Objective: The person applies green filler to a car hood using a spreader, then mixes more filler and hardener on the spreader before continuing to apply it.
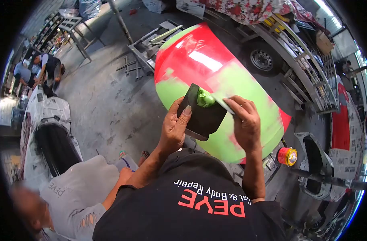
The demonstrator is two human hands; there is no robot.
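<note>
My left hand (176,125) holds a dark flat board (205,118) by its left side, thumb on top. A lump of light green putty (205,99) lies near the board's upper edge. Between the fingers of my right hand (245,116) is a thin pale spreader (224,105), its tip close to the putty; whether they touch is hard to tell. Beyond and beneath both hands lies a red car panel (207,42) with broad light green patches.
A red and yellow can (287,156) stands to the right. A person in a grey shirt (81,180) is close at my left. Two people (47,66) crouch far left near a covered part. A wheel (262,60) and metal frame (312,76) lie beyond the panel.
</note>
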